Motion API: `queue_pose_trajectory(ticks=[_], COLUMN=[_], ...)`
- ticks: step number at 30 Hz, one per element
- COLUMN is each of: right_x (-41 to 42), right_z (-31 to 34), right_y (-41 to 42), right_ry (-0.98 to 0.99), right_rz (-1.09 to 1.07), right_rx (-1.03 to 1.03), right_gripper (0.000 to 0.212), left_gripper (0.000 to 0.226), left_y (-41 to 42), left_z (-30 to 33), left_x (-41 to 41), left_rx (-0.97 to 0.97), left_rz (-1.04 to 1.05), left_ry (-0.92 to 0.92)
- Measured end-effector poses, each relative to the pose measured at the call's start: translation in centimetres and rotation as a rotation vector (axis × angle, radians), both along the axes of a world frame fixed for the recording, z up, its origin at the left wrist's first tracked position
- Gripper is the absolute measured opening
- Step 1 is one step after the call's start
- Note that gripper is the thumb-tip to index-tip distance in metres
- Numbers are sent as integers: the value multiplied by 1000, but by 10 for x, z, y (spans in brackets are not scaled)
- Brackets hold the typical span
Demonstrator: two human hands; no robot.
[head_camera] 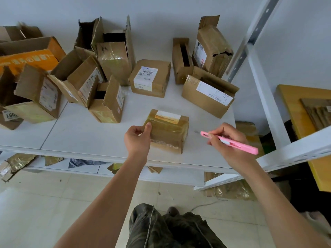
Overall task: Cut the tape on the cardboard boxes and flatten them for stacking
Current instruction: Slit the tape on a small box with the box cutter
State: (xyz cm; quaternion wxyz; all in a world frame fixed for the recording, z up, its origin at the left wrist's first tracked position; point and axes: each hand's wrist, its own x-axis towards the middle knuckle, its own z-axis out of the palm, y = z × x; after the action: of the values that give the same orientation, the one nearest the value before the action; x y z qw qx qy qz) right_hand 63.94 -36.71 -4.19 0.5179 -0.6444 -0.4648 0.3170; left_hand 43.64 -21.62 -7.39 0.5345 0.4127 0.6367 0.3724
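White shelf board (89, 136), wide and flat, with a metal post (250, 38) at the right back corner. Many open cardboard boxes (111, 56) crowded along the back edge and the left side. One shut box with a white label (149, 78) near the middle. Small taped box (167, 130) close to the front edge, well apart from the rest. Left hand (138, 138) holding its left side, thumb on top, fingers curled round the edge. Right hand (227, 140) wrapped round a pink box cutter (231, 141), tip just beside the box's right side, not touching.

Best to hold the box firm, cut along the tape seam, blade away from the thumb. Bare board to the right and front for sliding. Front edge near, so no hard pushing that way.
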Motion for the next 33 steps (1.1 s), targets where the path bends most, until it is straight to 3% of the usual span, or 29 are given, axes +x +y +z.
queue_pose_trajectory(ticks=[3,6,9,11,15,22,33], right_x=[-19,-32,-35,-35,-36,-41,-42], right_z=[-15,-25,-26,-28,-35,-41,-42], right_y=[10,28,41,41,37,39,44], right_ry=[374,634,779,831,785,623,560], right_rz=[-203,-351,-431,-461,-469,-466,-445], right_rx=[77,87,106,127,125,87,98], right_gripper=[11,12,10,13,15,13,11], left_gripper=[26,23,38,49,75,75,72], left_y=[-4,-13,-12,-11,-6,-2,0], left_z=[3,7,6,5,0,2,4], left_x=[6,8,8,8,6,5,3], left_rx=[65,293,486,424,384,365,352], left_rz=[-92,-276,-570,-688,-729,-707,-711], left_ry=[182,307,486,548,537,447,429])
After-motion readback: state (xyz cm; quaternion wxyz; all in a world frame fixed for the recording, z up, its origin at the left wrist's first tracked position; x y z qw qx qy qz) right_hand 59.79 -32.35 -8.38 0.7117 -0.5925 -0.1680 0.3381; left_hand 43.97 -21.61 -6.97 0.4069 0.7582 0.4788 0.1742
